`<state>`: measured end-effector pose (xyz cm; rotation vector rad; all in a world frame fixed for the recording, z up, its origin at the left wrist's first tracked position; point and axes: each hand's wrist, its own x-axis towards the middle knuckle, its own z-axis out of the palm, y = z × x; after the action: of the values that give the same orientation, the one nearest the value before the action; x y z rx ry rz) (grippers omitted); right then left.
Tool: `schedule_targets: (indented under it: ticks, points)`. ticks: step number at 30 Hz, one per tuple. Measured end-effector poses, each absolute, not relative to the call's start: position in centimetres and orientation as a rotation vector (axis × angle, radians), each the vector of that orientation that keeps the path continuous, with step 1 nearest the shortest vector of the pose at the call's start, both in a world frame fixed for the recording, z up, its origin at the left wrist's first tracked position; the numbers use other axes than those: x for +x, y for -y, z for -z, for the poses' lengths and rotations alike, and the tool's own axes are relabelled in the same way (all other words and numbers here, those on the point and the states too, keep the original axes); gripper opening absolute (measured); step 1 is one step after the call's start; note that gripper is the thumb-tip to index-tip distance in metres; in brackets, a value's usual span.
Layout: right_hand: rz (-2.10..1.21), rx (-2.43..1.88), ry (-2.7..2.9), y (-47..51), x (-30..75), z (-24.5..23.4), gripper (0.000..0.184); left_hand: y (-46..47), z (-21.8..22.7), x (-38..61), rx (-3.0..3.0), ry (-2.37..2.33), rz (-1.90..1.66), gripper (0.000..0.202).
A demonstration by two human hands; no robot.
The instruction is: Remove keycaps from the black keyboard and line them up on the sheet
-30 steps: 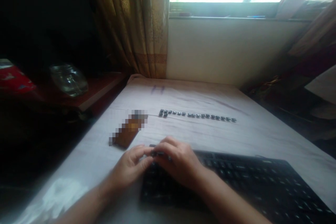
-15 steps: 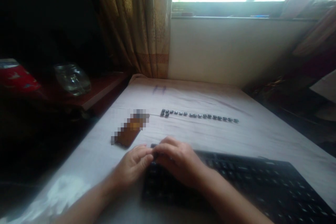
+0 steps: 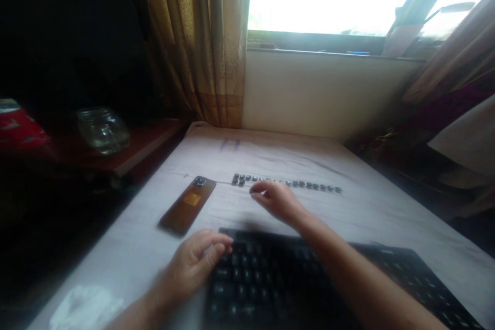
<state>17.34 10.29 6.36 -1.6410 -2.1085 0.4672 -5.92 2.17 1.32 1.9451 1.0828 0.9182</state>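
rested the left hand at the upper-left corner of the keyboard, with a grip impossible to tell. beyond, pinched a dark keycap in the right hand, just short of the keycap row on the cloth. seemingly mid-carry; called for a precise release. unlike half a second earlier, had parted both hands and reached past the keyboard.

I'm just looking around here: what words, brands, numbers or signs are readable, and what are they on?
None can be read for certain.
Keyboard: pale key markings, too blurred.
Row of small dark keys: too small.
Phone: any lettering on its yellowish patch is too small.
Cloth: purple strokes; I can't tell whether they form a letter.
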Motion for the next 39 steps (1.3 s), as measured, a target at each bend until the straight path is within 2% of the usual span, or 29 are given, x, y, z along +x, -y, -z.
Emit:
schedule_targets:
  ticks: [4,7,17,32,39]
  points:
    - [-0.365,-1.792,2.105,-13.5,17.5,-4.2,0.022,-2.2,-1.0,-6.1,1.966,-1.066,-0.906,0.026]
    - [-0.319,-1.823,2.098,-14.7,17.6,-3.0,0.021,-2.2,-0.7,-6.2,1.982,-1.064,-0.907,0.026]
    - [-0.264,-1.823,2.12,-15.6,17.1,-2.2,0.025,-2.2,-1.2,-6.0,2.018,-1.062,-0.92,0.025]
    - [-0.257,-1.834,2.119,-15.4,17.2,-2.7,0.028,-2.2,-1.0,-6.1,2.013,-1.078,-0.897,0.024]
    - [-0.305,-1.761,2.195,-12.2,18.6,-5.8,0.02,-2.2,-1.0,-6.2,2.01,-1.084,-0.89,0.023]
